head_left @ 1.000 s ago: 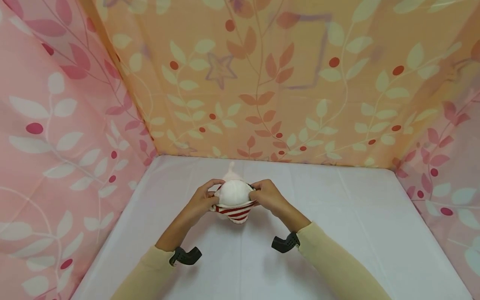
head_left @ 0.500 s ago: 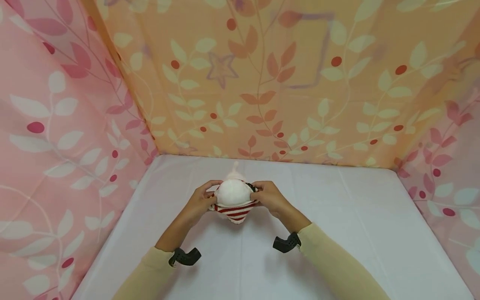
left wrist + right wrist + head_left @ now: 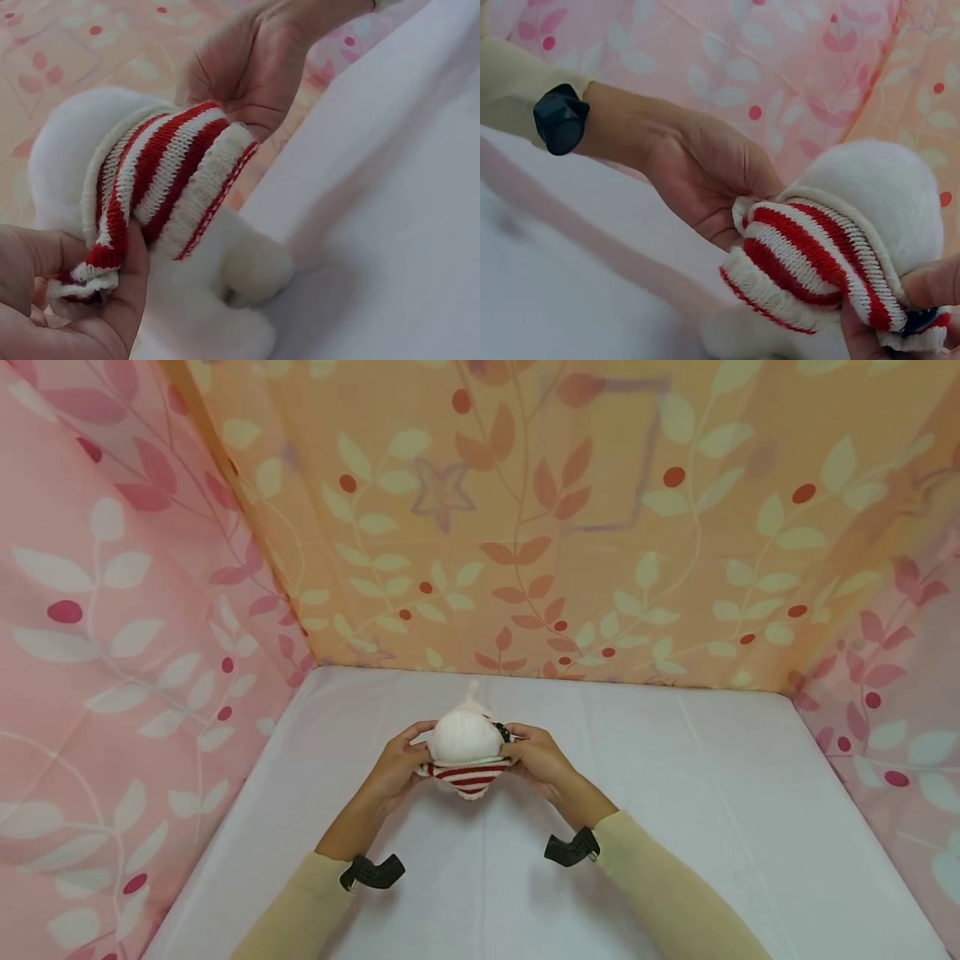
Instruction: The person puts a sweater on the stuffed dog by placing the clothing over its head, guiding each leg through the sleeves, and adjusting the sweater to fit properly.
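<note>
A white plush toy [image 3: 467,735] is held just above the table, its rounded white part facing the head camera. Around it sits a small knitted sweater [image 3: 471,777] with red and cream stripes. My left hand [image 3: 401,764] pinches one side of the sweater; in the left wrist view, its thumb and fingers close on a short sleeve [image 3: 101,262]. On the other side, my right hand [image 3: 540,760] pinches the knit at a second sleeve [image 3: 922,330], near a dark patch. White plush limbs [image 3: 255,270] stick out below the ribbed hem. The toy's face cannot be seen.
A white cloth covers the table [image 3: 675,827]. Behind it hangs an orange leaf-patterned curtain [image 3: 525,527], with pink leaf-patterned curtains [image 3: 112,693] at the sides. Each wrist carries a black camera mount [image 3: 372,872].
The plush toy and the sweater's lower edge have tipped up slightly. More of the dark patch by my right hand shows. Both hands keep their hold.
</note>
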The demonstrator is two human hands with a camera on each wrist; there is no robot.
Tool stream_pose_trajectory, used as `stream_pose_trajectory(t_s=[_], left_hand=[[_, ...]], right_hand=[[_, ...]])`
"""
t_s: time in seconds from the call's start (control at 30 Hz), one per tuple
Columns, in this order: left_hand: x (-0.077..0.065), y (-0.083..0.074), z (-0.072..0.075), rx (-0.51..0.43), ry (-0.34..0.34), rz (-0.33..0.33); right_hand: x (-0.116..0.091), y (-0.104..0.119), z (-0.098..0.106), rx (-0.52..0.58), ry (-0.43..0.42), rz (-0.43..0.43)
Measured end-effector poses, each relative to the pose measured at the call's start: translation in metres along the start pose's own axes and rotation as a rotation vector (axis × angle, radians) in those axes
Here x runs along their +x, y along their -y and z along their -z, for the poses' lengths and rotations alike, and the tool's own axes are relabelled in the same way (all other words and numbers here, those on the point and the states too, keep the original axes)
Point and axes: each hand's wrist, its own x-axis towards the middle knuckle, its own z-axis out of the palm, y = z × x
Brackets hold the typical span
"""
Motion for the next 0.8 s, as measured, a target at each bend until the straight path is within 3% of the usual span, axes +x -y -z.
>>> stream_pose_trajectory(t_s=[0.2, 0.33, 0.47, 0.63, 0.8], left_hand=[[0.005, 0.006, -0.001, -0.243, 0.047, 0.048], [0.004, 0.010, 0.000, -0.325, 0.080, 0.063], [0.002, 0.007, -0.001, -0.315, 0.054, 0.083], [-0.005, 0.002, -0.003, -0.216, -0.017, 0.088], [-0.015, 0.000, -0.004, -0.183, 0.039, 0.142]], right_hand=[[0.003, -0.007, 0.002, 0.147, 0.027, -0.023], [0.004, -0.010, 0.004, 0.168, 0.041, -0.021], [0.001, -0.009, 0.005, 0.148, -0.007, -0.053], [-0.009, -0.005, 0.005, 0.037, -0.079, -0.121], [-0.019, -0.005, 0.004, -0.015, -0.024, -0.202]])
